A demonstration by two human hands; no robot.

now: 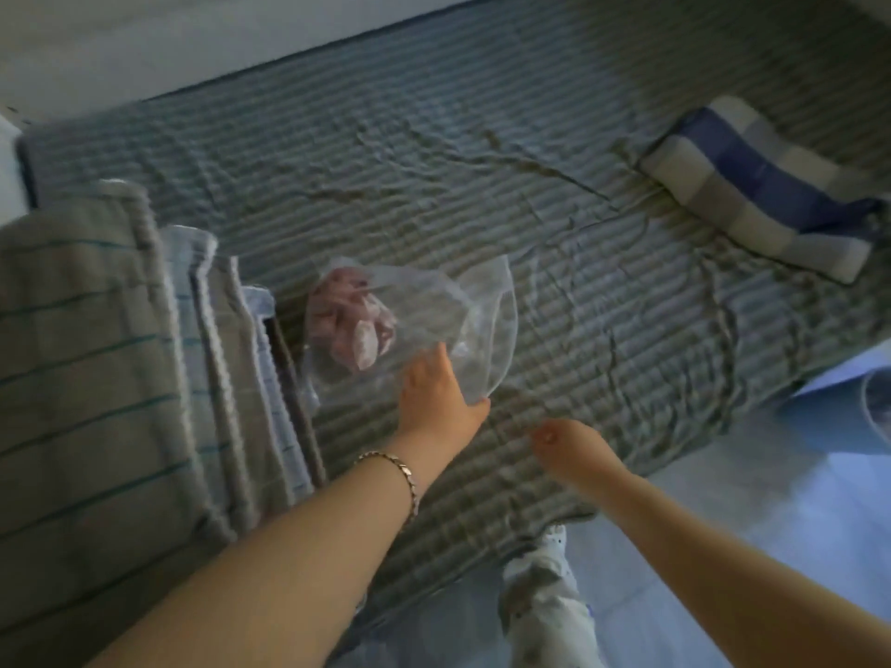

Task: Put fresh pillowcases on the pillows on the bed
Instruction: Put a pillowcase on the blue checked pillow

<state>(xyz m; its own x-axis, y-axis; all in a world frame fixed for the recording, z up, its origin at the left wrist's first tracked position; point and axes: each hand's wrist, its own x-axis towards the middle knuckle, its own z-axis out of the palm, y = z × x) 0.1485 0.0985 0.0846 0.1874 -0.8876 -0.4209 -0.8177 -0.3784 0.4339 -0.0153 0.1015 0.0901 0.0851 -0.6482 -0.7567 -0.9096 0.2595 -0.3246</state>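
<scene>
Linen (96, 354), folded and striped, lay stacked at the left of the bed (482, 137), probably ready for changing. Beside it, the left hand (438, 397) pinched the near edge of a clear plastic bag (424, 301) holding something pink, apparently to lift it. The right hand (564, 441) hung loosely curled and empty. A checked pillow (752, 195) lay well apart, far right.

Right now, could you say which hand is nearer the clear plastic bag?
Left. The left hand touches the clear plastic bag; the right hand hovers apart, to its right.
</scene>
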